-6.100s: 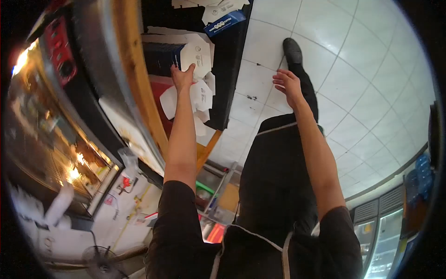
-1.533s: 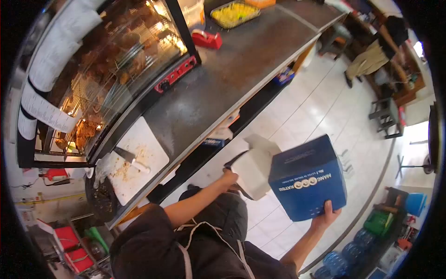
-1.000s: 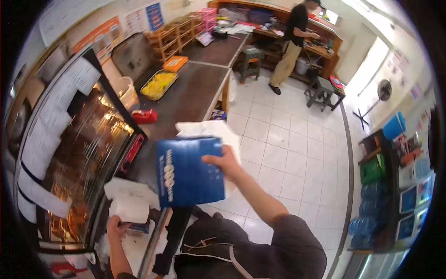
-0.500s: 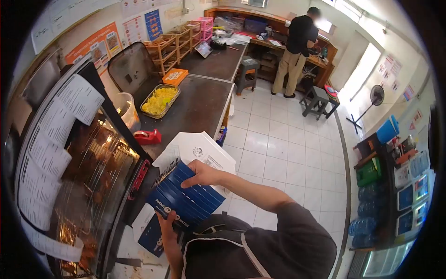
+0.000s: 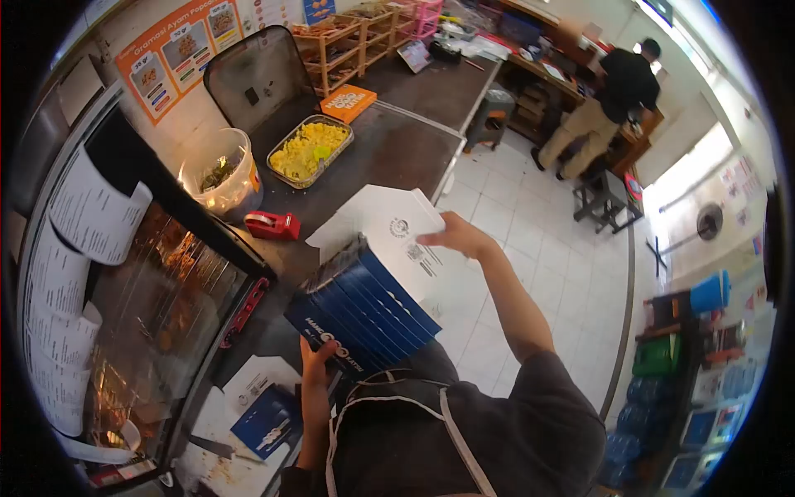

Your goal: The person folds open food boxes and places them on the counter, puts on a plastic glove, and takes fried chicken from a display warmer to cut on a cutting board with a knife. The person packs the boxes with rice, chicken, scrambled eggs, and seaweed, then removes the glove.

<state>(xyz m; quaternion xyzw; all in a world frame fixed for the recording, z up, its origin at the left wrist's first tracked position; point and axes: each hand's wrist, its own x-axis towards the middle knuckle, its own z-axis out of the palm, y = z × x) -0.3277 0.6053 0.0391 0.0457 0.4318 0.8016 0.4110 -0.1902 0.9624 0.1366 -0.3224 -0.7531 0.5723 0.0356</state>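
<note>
A nested stack of blue boxes [image 5: 364,311] with raised white flaps is held in front of my chest, tilted, above the counter's edge. My left hand [image 5: 319,356] grips its lower left side, fingers wrapped on the printed face. My right hand [image 5: 455,236] pinches the edge of the white flap [image 5: 402,236] at the top right. Below and left of the stack, another blue box [image 5: 269,421] with a white flap lies beside a cutting board [image 5: 228,472] that has a knife [image 5: 211,446] on it.
A lit glass food cabinet [image 5: 157,315] with paper slips stands at left. On the counter [image 5: 397,153] are a tray of yellow food [image 5: 310,151], a clear bucket [image 5: 222,178], a red tape dispenser [image 5: 273,225] and an orange box [image 5: 348,103]. A person [image 5: 617,95] stands at the back.
My right hand has moved from the top of the stack to its white flap, on the right. The other blue box at lower left shows more fully. The view has shifted.
</note>
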